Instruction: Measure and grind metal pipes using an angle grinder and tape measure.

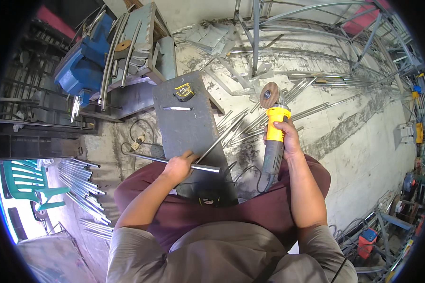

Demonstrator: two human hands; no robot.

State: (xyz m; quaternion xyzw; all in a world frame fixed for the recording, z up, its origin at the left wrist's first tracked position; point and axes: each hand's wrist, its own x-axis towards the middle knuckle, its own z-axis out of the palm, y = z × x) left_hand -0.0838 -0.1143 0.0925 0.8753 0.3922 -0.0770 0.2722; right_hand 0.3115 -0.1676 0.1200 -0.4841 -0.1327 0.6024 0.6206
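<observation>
My left hand is closed on a shiny metal tube lying crosswise over the near part of a dark grey bench. A second tube slants in from the right, its near end beside my left fingers. My right hand grips a yellow and black angle grinder by its body, to the right of the bench. The grinder's brown disc points away from me and is apart from the tubes. Farther up the bench lie a yellow and black tape measure and a pen.
Loose metal tubes cover the floor right of the bench. A metal frame stands beyond. Back left is a blue machine; a green plastic chair is at the left. The grinder's cord loops near my legs.
</observation>
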